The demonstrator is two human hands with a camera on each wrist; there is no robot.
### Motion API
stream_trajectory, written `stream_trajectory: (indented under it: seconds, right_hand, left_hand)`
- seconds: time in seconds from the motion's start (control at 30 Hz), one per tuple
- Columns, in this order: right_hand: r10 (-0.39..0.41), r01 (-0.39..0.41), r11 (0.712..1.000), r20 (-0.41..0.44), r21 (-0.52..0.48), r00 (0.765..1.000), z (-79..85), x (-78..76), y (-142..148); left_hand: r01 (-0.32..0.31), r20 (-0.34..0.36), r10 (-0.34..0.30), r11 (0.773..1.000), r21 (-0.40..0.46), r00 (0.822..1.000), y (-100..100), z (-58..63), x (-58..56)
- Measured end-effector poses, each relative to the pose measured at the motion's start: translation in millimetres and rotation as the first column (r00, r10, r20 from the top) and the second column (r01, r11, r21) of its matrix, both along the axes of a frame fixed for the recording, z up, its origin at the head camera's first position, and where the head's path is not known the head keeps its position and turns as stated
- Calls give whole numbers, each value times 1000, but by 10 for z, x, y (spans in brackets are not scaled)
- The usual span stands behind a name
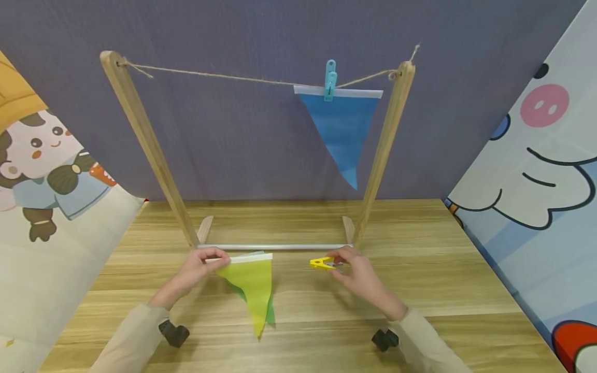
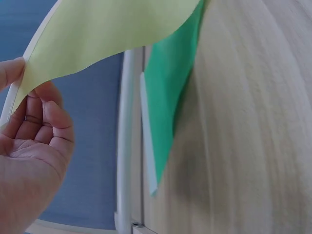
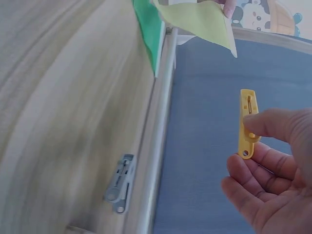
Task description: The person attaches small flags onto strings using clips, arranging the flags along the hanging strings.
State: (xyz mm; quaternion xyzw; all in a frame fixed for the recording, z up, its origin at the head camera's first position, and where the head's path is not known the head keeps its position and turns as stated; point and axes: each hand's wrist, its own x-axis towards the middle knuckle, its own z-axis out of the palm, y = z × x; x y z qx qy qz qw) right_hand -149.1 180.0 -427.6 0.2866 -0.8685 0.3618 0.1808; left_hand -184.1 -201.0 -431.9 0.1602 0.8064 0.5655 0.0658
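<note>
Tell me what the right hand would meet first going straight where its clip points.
Probably the yellow flag in the left hand: the yellow clip points toward it, though depth is unclear.

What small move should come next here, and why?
Probably lift the yellow flag to the string beside the blue flag: the left hand pinches the yellow flag's white edge, the right hand holds a yellow clothespin, and a blue clothespin holds the blue flag there.
</note>
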Motion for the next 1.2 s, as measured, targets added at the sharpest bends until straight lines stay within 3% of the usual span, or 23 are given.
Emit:
stream_trajectory:
  seconds: [0.6, 0.83, 0.97, 1.2]
  right_hand:
    - [21, -18, 999, -111, 29, 994, 355, -98, -7]
    - [41, -38, 999, -133, 27, 990, 496, -158, -11]
    - [34, -28, 999, -152, 41, 988, 574, -191, -21]
    - [35, -28, 999, -178, 39, 983, 721, -232, -42]
  left_hand:
    - [-5, -83, 7, 1000, 17, 997, 128, 414, -83]
    - [17, -61, -12, 996, 84, 998, 180, 551, -136]
    - [21, -82, -12, 993, 112, 997, 213, 630, -158]
    - [-14, -101, 20, 998, 68, 995, 254, 777, -187]
